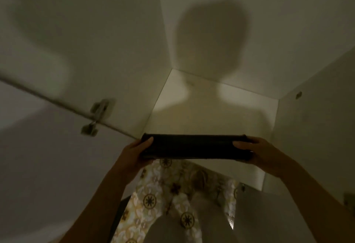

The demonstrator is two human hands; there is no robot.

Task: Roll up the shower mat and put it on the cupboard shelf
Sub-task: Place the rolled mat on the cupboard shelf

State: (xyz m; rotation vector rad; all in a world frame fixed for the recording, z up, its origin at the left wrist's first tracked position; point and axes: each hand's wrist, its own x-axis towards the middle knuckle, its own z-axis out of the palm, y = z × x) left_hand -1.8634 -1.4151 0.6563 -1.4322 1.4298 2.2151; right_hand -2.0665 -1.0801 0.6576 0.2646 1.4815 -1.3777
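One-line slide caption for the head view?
Both hands, left hand and right hand, hold dark rolled shower mat at white cupboard shelf front edge.

The rolled mat [195, 147] lies crosswise at the shelf's [211, 112] front edge, left hand [134, 151] at its 9 o'clock end, right hand [255, 151] at 3. Hinge [99, 116] at 10 o'clock; floor [172, 194] below.

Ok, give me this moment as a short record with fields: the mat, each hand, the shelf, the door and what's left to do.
mat: dark rolled-up shower mat, held level at the shelf's front edge
left hand: left hand grips the roll's left end
right hand: right hand grips the right end
shelf: pale white cupboard shelf, bare, shadowed
door: white cupboard door open at left, metal hinge
remaining: roll not yet set down
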